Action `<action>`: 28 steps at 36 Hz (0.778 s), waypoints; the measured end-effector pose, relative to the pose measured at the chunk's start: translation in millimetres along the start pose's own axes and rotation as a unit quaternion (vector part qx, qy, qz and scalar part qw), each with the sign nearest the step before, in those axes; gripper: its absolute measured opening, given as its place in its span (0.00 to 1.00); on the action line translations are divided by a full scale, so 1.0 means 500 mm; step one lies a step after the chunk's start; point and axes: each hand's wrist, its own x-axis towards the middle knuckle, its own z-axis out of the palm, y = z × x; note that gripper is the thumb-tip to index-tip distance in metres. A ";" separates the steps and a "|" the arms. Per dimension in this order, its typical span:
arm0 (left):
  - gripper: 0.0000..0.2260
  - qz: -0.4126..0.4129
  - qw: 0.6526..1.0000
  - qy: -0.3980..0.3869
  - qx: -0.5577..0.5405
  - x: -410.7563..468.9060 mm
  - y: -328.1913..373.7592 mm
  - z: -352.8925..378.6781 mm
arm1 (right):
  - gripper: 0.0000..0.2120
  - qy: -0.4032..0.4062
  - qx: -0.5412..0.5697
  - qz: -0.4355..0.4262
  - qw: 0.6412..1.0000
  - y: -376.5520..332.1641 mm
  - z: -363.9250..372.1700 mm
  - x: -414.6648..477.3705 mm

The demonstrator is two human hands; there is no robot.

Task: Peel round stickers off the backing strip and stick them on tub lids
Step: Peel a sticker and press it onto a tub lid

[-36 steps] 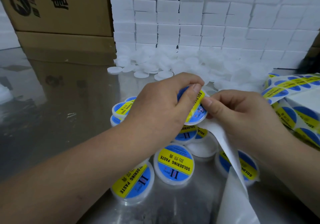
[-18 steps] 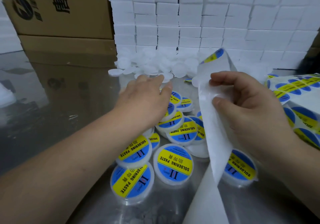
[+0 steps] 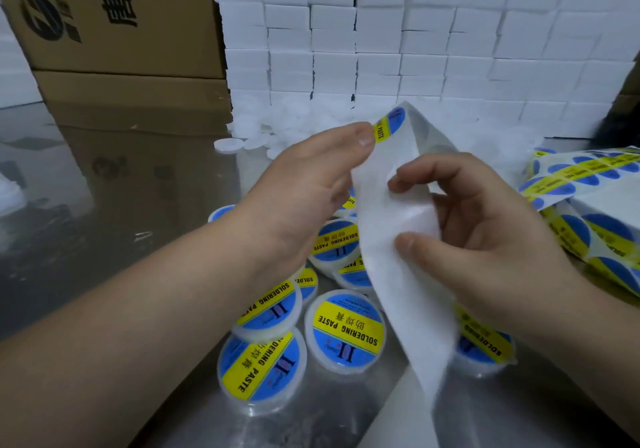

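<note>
Your right grip pinches the backing strip, bent above the labelled tubs by the near edge of the surface, probably so the sticker lifts at the fold, where your left grip pinches its edge.

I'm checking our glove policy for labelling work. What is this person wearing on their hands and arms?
Nothing visible: the left hand and right hand are ungloved, with no rings, and both forearms are bare, without sleeves, watch or bracelets. Fingernails are short and unpainted.

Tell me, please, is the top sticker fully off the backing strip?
Partly off: the left hand holds the sticker, overhanging the folded backing strip.
</note>
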 end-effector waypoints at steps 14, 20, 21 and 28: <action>0.17 -0.011 0.994 -0.091 0.054 -0.014 -0.003 0.003 | 0.15 0.159 0.017 0.124 0.979 -0.001 -0.014 0.013; 0.07 0.034 0.981 -0.029 0.187 -0.019 0.014 0.009 | 0.12 0.136 0.004 0.082 0.987 -0.012 -0.010 0.005; 0.07 0.031 0.982 0.005 0.184 -0.011 0.018 0.006 | 0.12 0.156 -0.016 0.080 0.984 -0.009 -0.011 0.005; 0.08 0.074 0.947 0.105 0.294 0.115 0.055 -0.027 | 0.13 0.221 -0.083 0.123 0.964 0.004 -0.018 0.009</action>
